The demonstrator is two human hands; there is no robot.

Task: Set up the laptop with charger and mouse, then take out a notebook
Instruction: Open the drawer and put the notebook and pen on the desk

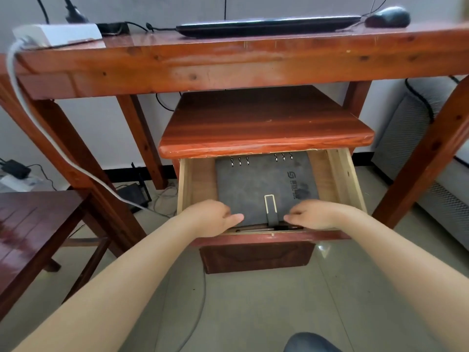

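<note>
A dark grey ring-bound notebook [264, 184] with a strap clasp lies flat in the open wooden drawer [195, 184] of a small cabinet under the desk. My left hand [215, 217] grips the notebook's near left edge, thumb on the cover. My right hand [314, 214] holds its near right edge the same way. A pen [266, 228] lies along the drawer's front, just below the notebook. On the desk above, the closed black laptop [266, 25] has a cable plugged into its left end, and the black mouse [388, 17] sits to its right.
A white power strip [58, 34] and a black charger brick [114, 27] sit at the desk's left end, with a white cable hanging down. A wooden chair [30, 232] stands at the left and a grey cushioned seat [416, 138] at the right. Routers and cables lie on the floor.
</note>
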